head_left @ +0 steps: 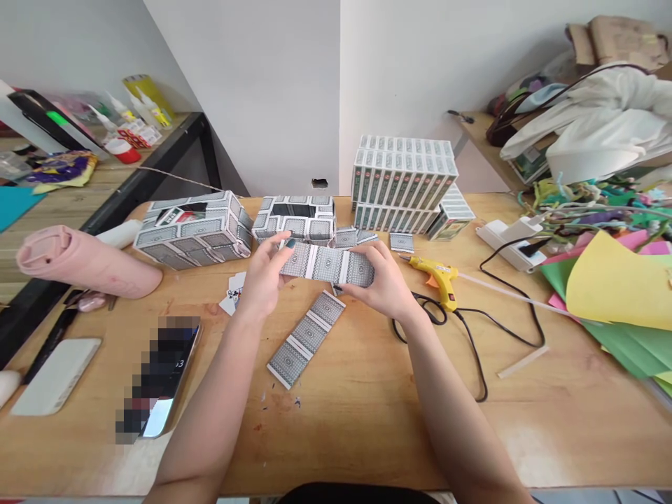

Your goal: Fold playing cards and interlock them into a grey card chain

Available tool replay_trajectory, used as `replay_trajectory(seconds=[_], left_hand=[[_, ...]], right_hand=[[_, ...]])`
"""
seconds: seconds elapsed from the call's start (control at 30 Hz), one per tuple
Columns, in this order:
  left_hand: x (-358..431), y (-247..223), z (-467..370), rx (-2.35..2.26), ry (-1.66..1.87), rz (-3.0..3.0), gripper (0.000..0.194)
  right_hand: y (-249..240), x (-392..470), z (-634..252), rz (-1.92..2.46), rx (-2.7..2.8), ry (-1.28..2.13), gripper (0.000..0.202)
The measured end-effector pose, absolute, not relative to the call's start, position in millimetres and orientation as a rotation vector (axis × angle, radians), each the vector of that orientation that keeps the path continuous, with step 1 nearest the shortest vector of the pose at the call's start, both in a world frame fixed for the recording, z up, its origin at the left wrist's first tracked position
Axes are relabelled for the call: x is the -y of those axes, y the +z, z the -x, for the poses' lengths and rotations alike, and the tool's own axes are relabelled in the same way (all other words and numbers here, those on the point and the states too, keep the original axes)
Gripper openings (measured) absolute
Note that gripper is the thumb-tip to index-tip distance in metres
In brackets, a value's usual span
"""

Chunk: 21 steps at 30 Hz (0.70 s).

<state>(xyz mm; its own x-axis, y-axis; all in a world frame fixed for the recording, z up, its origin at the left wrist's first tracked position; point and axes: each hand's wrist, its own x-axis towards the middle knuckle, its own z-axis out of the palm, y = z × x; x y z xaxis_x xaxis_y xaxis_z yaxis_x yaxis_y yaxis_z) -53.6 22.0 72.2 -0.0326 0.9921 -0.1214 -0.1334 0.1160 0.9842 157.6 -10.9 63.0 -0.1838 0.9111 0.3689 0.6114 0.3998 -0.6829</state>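
Between my two hands I hold a strip of joined playing cards [328, 263], grey patterned backs facing me. My left hand [267, 276] pinches its left end, and my right hand [386, 278] grips the right end with the thumb below. A second strip of joined cards [307, 338] lies slanted on the table beneath. Beyond the hands stands a small box covered in cards [294, 227], with an opening in its top. A larger card-covered box [194, 234] is left of it. Face-up cards [231, 294] lie partly hidden by my left wrist.
Stacked card packs [404, 182] stand at the back. A yellow glue gun [441, 280] with a looping cord lies at right, near a white power strip [512, 245] and coloured sheets [619, 287]. At left are a phone [168, 385], a white slab [57, 376] and a pink roll [89, 262].
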Motion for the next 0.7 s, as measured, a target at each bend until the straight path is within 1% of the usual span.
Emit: replay_trajectory(seconds=[0.17, 0.3, 0.53, 0.7], left_hand=[[-19, 74, 44, -0.902, 1.308, -0.752, 0.029], [-21, 71, 41, -0.899, 1.380, -0.623, 0.017], [-23, 69, 41, -0.936, 1.429, -0.555, 0.022], [-21, 69, 39, -0.985, 1.437, -0.603, 0.021]], right_hand=[[63, 15, -143, 1.398, 1.983, 0.366, 0.050], [59, 17, -129, 1.400, 2.019, 0.397, 0.050], [51, 18, -119, 1.342, 2.029, 0.279, 0.049], [49, 16, -121, 1.265, 1.998, 0.297, 0.049]])
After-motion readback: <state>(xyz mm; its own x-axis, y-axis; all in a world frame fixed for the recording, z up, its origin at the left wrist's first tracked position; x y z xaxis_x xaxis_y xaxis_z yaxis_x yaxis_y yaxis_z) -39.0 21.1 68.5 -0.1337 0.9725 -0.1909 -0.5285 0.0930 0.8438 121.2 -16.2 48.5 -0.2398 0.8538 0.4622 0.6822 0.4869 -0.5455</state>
